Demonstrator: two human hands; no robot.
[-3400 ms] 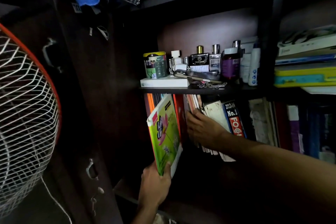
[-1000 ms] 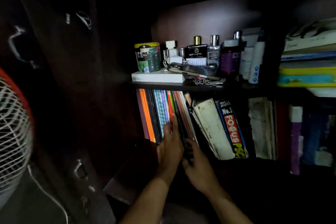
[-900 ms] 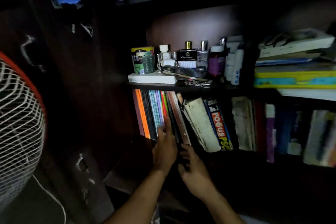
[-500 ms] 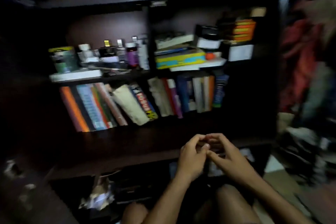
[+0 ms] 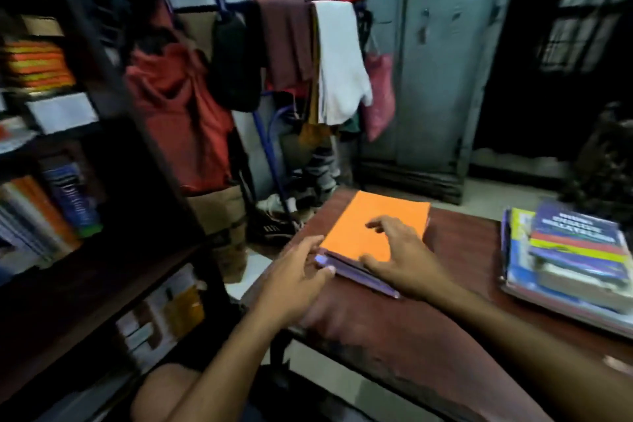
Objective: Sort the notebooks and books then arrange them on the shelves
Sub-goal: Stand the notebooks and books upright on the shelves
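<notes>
An orange notebook [image 5: 380, 223] lies on top of a thin purple-edged notebook [image 5: 363, 276] on the brown table [image 5: 394, 325]. My left hand [image 5: 294, 281] reaches the near left corner of this small pile, its thumb at the purple edge. My right hand [image 5: 397, 257] rests on the orange cover with fingers spread and its thumb at the near edge. A second pile of books [image 5: 575, 250], topped by a thick blue one, lies at the table's right. The dark shelf unit [image 5: 113, 154] stands at the left, with upright books [image 5: 44, 209] in it.
A rack hung with red, brown and white clothes [image 5: 291, 55] stands behind the table's far left corner. A grey metal cupboard [image 5: 442, 55] is farther back. Shoes [image 5: 274, 219] lie on the floor between shelf and table. My knee [image 5: 161, 390] shows at the bottom.
The view has swung right, from the shelf to the table. Both hands left the shelved books, met in front of me, and now lie on the orange notebook pile.
</notes>
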